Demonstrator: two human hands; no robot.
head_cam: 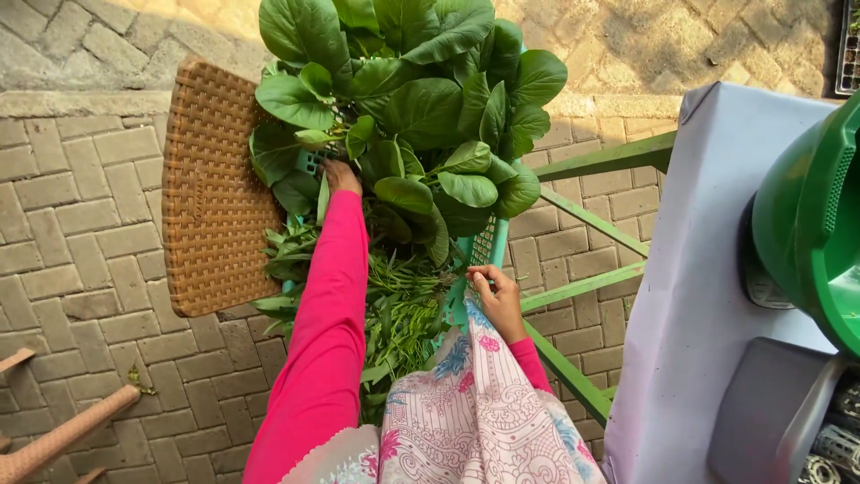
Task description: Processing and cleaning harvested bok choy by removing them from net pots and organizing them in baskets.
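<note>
Greens heaped in a teal plastic crate (484, 246), broad-leafed spinach bunch (421, 99) toward twelve o'clock, slender water spinach stems (403, 314) nearer six. Left hand (340, 177) buried among the broad leaves, grip impossible to tell. Right hand (497, 300) curled on the crate rim at four o'clock. Brown woven seat (210, 188) at nine o'clock.

A teal plastic crate (484, 246) heaped with broad-leaved greens (421, 99) and thinner stalked greens (399, 309) is seen from above over brick paving (81, 224). The left hand (340, 177), in a pink sleeve, is placed among the broad leaves. The crate's near rim is gripped by the right hand (497, 300). A brown woven tray (210, 193) is set against the crate's left side; a green bin (806, 224) is seen at right
</note>
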